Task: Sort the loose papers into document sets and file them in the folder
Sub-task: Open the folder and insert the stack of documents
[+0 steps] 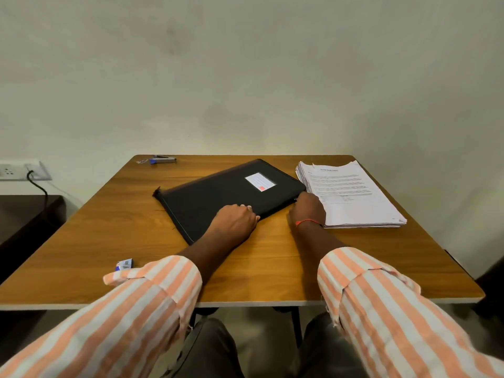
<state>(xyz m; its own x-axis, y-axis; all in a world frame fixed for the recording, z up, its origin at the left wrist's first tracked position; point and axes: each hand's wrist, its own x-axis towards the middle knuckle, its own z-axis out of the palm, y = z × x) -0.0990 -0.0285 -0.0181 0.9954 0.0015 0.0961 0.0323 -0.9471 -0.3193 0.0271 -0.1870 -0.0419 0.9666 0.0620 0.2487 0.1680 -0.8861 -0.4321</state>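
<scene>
Head: folder [226, 192] beneath left grip [236, 219]

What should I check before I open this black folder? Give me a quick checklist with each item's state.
1. Black folder lies flat on the table, closed: ok.
2. Left hand holds the folder's near edge: ok.
3. Right hand has the zip pull at the near right corner: cannot tell, its fingers are hidden.
4. Stack of papers lies right of the folder, beside the right hand: ok.
5. Stapler at the far left corner sits apart from the folder: ok.
</scene>
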